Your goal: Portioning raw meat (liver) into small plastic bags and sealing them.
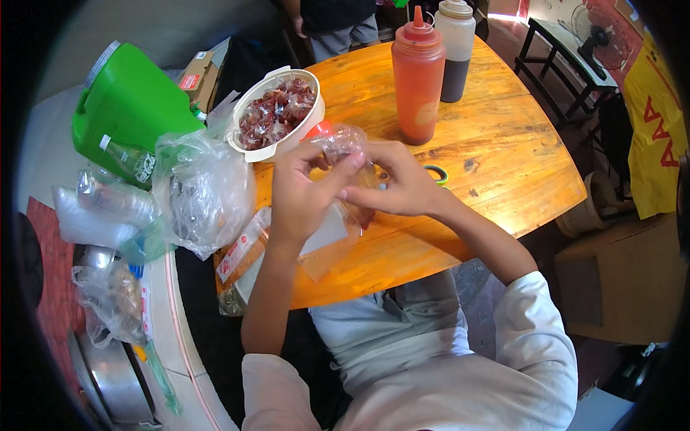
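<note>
Both my hands meet above the near left part of the wooden table. My left hand (307, 188) pinches a clear plastic bag (345, 141) at its gathered part, thumb against fingers. My right hand (396, 180) grips the same bag from the other side; dark red-brown matter shows low in it, partly hidden by the hands. Behind them stands a white oval tub (256, 157) of small knotted clear bags (277, 113) with dark red contents. Flat clear plastic and a white sheet (326, 231) lie under my hands. Green-rimmed scissors handles (435, 173) show beyond my right hand.
On the wooden table (501, 156) stand a red squeeze bottle (418, 81) and one with dark liquid (457, 59). To the left are a stuffed plastic bag (207, 188), a green container (140, 102), a glass Coca-Cola bottle (129, 159) and a metal pot (116, 377). A person (339, 27) stands behind the table.
</note>
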